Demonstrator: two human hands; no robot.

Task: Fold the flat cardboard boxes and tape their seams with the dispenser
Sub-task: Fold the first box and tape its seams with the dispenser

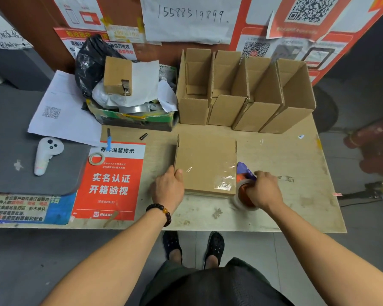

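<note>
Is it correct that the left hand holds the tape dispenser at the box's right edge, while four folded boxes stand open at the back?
Not quite: the head view shows the right hand gripping the tape dispenser at the right edge of the box; the left hand steadies its left side. The four open boxes do stand behind.

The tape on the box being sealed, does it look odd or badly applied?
Yes. The clear tape is wrinkled near the box's right front corner, beside the dispenser that the right hand grips.
</note>
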